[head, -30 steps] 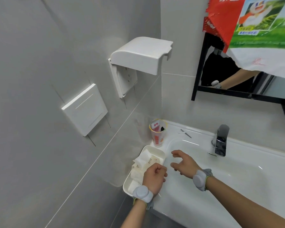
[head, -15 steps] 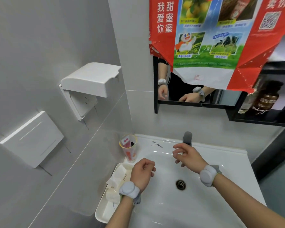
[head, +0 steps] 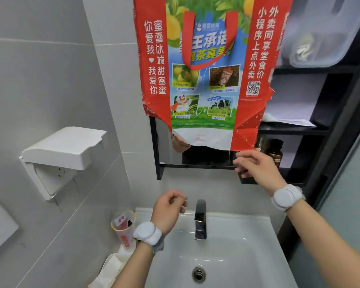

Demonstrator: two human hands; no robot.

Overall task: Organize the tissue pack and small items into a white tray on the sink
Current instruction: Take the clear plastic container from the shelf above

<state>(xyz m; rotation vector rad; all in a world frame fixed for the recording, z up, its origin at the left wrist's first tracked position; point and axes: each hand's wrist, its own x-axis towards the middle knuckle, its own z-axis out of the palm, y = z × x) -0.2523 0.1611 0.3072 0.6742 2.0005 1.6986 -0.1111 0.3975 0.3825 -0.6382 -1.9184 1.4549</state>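
Grey tiles back a white sink (head: pixel 227 256) whose tray (head: pixel 107 265) sits at the near left corner, white packets already in it; which one is the tissue pack cannot be told. Beside the tap (head: pixel 200 219), the left hand (head: pixel 167 210) is loosely curled and holds nothing visible. Farther right, the right hand (head: pixel 256 169) reaches with fingers spread and empty toward the dark shelf (head: pixel 295 179). Judging by this, 1 more small item is being fetched; next comes a firm grasp and a carry to the tray.

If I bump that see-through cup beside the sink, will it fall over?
Probably, yes. The cup looks like thin plastic, so likely light. It is tall and narrow at its base, with things standing inside, so it may tip easily. It stands near the sink edge and could tumble in.
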